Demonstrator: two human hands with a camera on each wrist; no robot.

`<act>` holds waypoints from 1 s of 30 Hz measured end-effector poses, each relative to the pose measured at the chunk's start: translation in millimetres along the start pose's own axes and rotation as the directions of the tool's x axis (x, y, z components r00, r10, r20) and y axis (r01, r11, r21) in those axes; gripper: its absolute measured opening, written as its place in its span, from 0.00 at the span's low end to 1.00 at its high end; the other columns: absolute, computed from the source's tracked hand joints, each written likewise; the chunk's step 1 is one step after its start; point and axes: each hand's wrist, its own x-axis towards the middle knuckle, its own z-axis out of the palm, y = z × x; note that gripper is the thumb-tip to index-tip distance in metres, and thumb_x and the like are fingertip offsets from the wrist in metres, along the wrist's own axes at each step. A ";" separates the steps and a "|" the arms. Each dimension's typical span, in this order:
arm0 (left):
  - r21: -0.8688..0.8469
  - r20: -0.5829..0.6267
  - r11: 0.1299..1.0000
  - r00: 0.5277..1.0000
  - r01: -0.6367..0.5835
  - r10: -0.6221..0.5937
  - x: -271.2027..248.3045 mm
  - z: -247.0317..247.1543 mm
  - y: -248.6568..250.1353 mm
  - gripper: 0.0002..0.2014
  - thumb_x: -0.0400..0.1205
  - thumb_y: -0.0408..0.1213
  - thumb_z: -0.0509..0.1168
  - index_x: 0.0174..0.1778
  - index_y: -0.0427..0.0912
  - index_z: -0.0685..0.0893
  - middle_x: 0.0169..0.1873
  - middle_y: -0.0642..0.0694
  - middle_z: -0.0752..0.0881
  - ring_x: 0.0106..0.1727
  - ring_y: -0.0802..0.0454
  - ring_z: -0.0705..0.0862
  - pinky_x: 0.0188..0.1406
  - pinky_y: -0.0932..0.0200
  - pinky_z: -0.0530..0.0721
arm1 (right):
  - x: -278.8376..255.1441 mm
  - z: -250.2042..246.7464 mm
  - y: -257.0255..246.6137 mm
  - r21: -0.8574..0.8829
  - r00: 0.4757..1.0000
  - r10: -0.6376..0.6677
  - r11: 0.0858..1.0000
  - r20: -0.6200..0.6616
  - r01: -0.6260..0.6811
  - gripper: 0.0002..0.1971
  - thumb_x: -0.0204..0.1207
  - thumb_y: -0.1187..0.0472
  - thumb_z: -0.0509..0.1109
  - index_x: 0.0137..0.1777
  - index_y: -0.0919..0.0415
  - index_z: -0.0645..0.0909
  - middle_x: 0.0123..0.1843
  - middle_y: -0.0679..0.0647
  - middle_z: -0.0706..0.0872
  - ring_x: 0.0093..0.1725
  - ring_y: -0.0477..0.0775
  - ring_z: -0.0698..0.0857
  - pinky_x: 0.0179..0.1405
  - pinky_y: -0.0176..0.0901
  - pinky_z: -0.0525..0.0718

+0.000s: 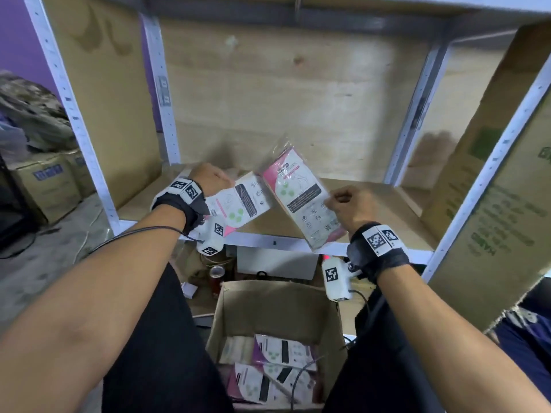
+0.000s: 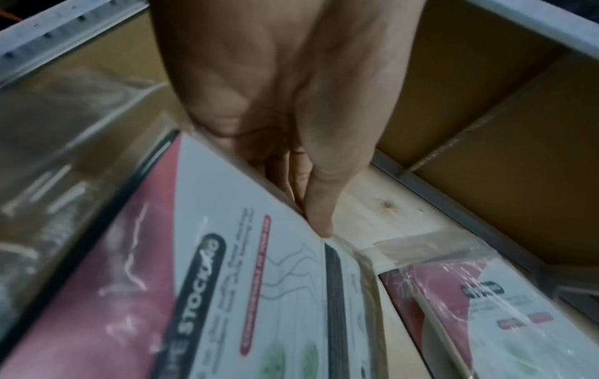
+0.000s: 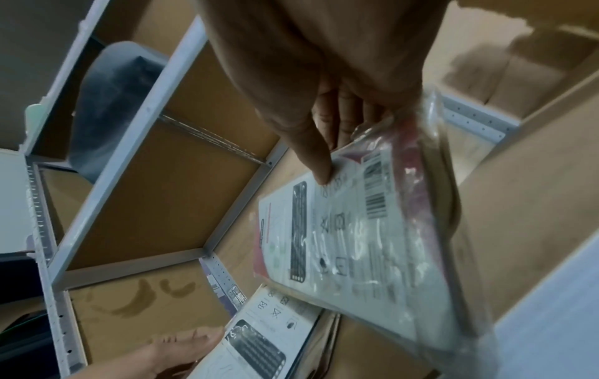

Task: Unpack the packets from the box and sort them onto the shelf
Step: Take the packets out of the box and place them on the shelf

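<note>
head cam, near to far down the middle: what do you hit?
Open cardboard box with packets inside → shelf front edge → the two held packets, left and right → bare shelf board → wooden back panel.

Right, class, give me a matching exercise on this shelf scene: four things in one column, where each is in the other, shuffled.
Things:
1. left hand
2. right hand
3. cardboard box
4. shelf board

Places:
A. on the floor, packets inside
B. behind both raised packets
C. gripping the left packet
D. pinching the right packet

Pairs: 1-C, 2-D, 3-A, 4-B
</note>
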 end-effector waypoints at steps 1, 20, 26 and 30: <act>-0.057 -0.034 0.998 0.999 0.011 -0.013 8.0 0.6 -7.6 0.08 0.76 0.39 0.77 0.48 0.41 0.93 0.56 0.40 0.91 0.58 0.43 0.88 0.58 0.56 0.85 | 7.9 7.3 -1.0 0.034 0.999 0.035 0.999 0.024 -0.036 0.10 0.74 0.68 0.76 0.55 0.65 0.85 0.51 0.59 0.89 0.52 0.65 0.89 0.53 0.66 0.88; -0.532 -0.227 0.795 0.856 0.291 -0.465 158.1 -24.8 -143.1 0.09 0.77 0.38 0.76 0.31 0.45 0.87 0.44 0.38 0.91 0.54 0.38 0.91 0.61 0.40 0.87 | 164.8 214.7 -25.3 0.304 0.842 0.313 0.830 0.439 -0.468 0.05 0.77 0.72 0.73 0.46 0.64 0.81 0.52 0.67 0.89 0.49 0.66 0.89 0.27 0.42 0.88; -0.438 -0.143 0.793 0.839 0.423 -0.526 203.9 -30.9 -170.0 0.19 0.83 0.42 0.69 0.67 0.35 0.84 0.67 0.35 0.84 0.69 0.37 0.83 0.61 0.53 0.80 | 202.9 292.5 -3.9 0.207 0.752 0.364 0.813 0.549 -0.545 0.05 0.78 0.64 0.73 0.50 0.64 0.84 0.71 0.70 0.81 0.71 0.69 0.80 0.72 0.60 0.79; -0.359 -0.132 0.802 0.825 0.478 -0.550 226.2 -31.6 -185.3 0.25 0.84 0.43 0.67 0.74 0.32 0.79 0.72 0.33 0.81 0.73 0.36 0.80 0.64 0.50 0.79 | 216.2 326.9 5.0 0.196 0.717 0.418 0.773 0.559 -0.603 0.06 0.77 0.64 0.73 0.39 0.61 0.81 0.67 0.69 0.84 0.69 0.70 0.82 0.68 0.62 0.81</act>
